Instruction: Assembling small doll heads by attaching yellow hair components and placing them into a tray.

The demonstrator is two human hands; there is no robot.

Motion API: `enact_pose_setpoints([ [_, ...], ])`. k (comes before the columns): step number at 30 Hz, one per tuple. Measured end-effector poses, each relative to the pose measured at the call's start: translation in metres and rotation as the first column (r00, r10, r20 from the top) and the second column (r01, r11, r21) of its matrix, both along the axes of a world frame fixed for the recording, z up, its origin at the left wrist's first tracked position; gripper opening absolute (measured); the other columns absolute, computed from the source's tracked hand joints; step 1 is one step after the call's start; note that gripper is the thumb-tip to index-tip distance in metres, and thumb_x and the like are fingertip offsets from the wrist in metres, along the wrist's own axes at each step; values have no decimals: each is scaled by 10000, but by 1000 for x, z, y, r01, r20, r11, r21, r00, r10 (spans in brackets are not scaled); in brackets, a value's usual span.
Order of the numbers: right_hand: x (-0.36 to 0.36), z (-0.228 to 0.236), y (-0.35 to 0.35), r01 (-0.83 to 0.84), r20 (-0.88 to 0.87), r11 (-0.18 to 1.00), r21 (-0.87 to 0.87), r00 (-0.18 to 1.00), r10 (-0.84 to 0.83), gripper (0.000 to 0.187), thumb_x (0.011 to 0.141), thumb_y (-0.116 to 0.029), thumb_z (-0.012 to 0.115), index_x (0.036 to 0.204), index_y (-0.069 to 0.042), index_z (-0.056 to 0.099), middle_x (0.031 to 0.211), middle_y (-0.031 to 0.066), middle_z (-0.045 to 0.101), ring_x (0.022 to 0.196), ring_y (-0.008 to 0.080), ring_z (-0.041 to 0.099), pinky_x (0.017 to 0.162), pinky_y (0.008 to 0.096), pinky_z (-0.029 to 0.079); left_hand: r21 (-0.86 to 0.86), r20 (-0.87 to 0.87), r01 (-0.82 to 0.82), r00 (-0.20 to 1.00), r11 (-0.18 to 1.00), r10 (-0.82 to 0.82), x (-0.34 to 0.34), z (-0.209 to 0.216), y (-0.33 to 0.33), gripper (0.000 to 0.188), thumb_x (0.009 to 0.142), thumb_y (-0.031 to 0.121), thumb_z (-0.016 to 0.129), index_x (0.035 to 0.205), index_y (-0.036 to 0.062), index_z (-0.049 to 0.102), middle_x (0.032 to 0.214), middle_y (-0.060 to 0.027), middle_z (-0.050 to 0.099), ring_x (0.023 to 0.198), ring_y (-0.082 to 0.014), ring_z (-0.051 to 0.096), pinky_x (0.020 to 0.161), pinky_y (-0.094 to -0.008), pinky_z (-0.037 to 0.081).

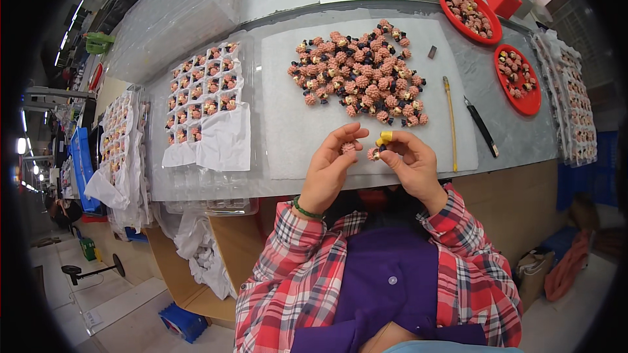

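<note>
In the head view, a pile of small pink, black and cream figurines (pixel 360 68) lies on a white sheet (pixel 284 153); just on the wearer's side of the pile, the left hand (pixel 330 165) curls fingers and thumb around a pink figurine (pixel 348 148); to its right, also on the near side of the pile, the right hand (pixel 413 167), with yellow wrapping (pixel 386 136) at its fingers, pinches a second figurine (pixel 373 154) against the thumb, partly hidden; the two held pieces are near each other but apart.

Left of the pile, a compartment tray (pixel 247 72) holds rows of similar pieces, with white paper (pixel 226 134) over its near part; right of the pile lie a small dark block (pixel 432 52), a yellow stick (pixel 451 124) and a black pen-like tool (pixel 481 127); farther right of the pile, two red dishes (pixel 533 102) hold more pieces.

Each figurine looks light and stiff, its knobbly pink part probably easy to grip; the small dark projections seem the likeliest to snap; a gentle pinch around the rounded pink part looks safest, keeping pressure off those ends.
</note>
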State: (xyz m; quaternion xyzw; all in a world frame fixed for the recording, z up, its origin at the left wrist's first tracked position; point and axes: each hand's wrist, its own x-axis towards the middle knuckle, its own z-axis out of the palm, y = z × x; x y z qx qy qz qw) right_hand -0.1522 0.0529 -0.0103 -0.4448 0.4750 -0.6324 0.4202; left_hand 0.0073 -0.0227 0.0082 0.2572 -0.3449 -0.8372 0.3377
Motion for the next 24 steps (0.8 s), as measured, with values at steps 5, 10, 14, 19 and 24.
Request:
enact_pose_setpoints([
  [5,2,6,-4,-125,-3,991,55,992,125,165,826,12,616,981,40,567,955,67,568,863,121,567,757,239,470,-228,152,-9,987,974,45,-1,-9,2,407,849,-24,553,1243,-21,450,1108,-88,560,965,-129,546,817,-241,459],
  [10,5,1,-4,-109,69,985,131,993,100,151,817,7,629,955,35,578,901,55,593,797,98,575,708,223,475,-224,204,0,978,975,47,4,-15,10,309,869,-18,534,1177,-39,525,1042,-93,590,803,-118,594,698,-234,516],
  [14,9,5,-6,-21,116,981,193,993,-1,126,809,25,632,920,36,574,855,67,622,763,102,597,697,216,492,-524,348,145,936,839,56,1,-14,13,380,907,58,494,1270,-36,430,1101,-101,533,950,-159,557,811,-260,463],
  [19,18,2,-6,-99,110,975,197,991,78,138,859,-54,600,958,38,570,860,68,613,757,113,591,685,238,504,-642,386,167,914,748,127,15,0,18,460,871,45,532,1308,-7,396,1156,-148,503,1004,-228,539,859,-286,433],
  [24,18,-3,-6,-156,3,962,224,987,159,285,946,-223,476,1028,37,560,897,63,591,788,103,559,674,232,478,-798,479,165,758,580,443,57,53,4,419,819,36,589,1219,-25,480,1014,-142,566,858,-205,566,793,-300,455],
])
